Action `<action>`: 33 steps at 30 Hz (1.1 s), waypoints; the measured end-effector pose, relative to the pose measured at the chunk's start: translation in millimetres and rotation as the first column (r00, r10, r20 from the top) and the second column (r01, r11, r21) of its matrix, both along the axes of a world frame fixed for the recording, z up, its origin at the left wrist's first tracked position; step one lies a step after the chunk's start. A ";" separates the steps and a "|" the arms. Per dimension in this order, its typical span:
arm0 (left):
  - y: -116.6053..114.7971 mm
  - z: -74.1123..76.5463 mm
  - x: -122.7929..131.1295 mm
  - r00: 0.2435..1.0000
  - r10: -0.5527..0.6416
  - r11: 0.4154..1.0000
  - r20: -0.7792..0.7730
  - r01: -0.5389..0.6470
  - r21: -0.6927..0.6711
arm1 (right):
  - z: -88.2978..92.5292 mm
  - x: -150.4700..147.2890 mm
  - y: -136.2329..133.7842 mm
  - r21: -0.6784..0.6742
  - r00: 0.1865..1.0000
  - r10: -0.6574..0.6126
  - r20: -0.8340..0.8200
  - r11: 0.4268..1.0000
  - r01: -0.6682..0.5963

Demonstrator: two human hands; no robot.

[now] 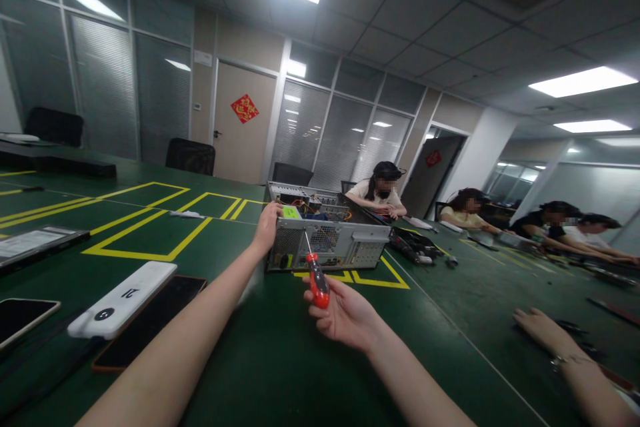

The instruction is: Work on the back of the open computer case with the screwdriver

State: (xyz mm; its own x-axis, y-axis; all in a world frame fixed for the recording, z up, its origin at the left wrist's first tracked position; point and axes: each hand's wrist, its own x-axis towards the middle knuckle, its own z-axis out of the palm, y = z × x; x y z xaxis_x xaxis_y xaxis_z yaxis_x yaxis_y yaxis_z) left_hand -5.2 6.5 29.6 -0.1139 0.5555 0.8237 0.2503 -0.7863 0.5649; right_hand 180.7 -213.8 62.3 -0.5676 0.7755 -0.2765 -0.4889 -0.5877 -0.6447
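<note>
A computer case [350,237] lies on the green table, its upper side uncovered so that wires and parts inside show. My left hand [269,225] grips the case's near left corner, beside a bright green-yellow label [290,212]. In my right hand [345,310] is a screwdriver [319,283] with a red and black handle, held in the fingers. Its thin shaft points up and away toward the perforated back panel of the case. Whether the tip touches the panel I cannot tell.
On the left of the table [240,360] lie a white power bank [123,300], a dark phone [150,330], another phone [25,320] and a hard drive [37,247]. A co-worker's hand [545,330] rests at right. Several people sit farther off, behind dark parts [415,243].
</note>
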 end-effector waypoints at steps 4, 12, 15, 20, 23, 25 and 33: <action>-0.3 0.2 1.0 1.000 -0.002 1.000 -0.009 0.002 0.001 | 3.8 1.1 -1.7 0.050 0.998 -0.070 -0.004 0.996 0.070; 1.1 0.1 0.5 1.000 -0.016 1.000 0.003 0.016 0.012 | 6.6 0.3 -5.0 -0.025 0.981 -0.188 0.056 0.982 0.189; 0.2 0.7 0.1 1.000 -0.016 1.000 -0.008 0.016 -0.004 | 10.3 -3.1 -8.2 -0.050 0.977 -0.211 0.027 0.976 0.212; -2.1 1.4 -0.2 1.000 -0.014 1.000 -0.005 0.014 -0.014 | 11.6 -5.9 -10.4 -0.074 0.987 -0.162 -0.016 0.984 0.160; -2.6 1.5 -0.4 1.000 -0.013 1.000 -0.011 0.013 -0.017 | 8.8 -3.1 -9.5 -0.049 0.989 -0.147 -0.005 0.988 0.147; -2.4 1.4 -0.6 1.000 -0.012 1.000 -0.008 0.012 -0.023 | 7.2 -0.5 -8.3 -0.047 0.990 -0.140 0.018 0.989 0.140; -3.4 3.0 -0.1 1.000 -0.008 1.000 -0.013 0.008 -0.012 | 10.4 -0.2 -6.7 -0.084 0.985 -0.170 0.023 0.982 0.171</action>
State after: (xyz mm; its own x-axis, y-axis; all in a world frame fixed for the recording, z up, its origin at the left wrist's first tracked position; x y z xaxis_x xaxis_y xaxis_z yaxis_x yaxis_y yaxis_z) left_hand -5.2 3.1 32.6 -0.0991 0.5658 0.8185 0.2512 -0.7817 0.5708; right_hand 180.5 -220.4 72.7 -0.4239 0.8336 -0.3542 -0.5768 -0.5500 -0.6039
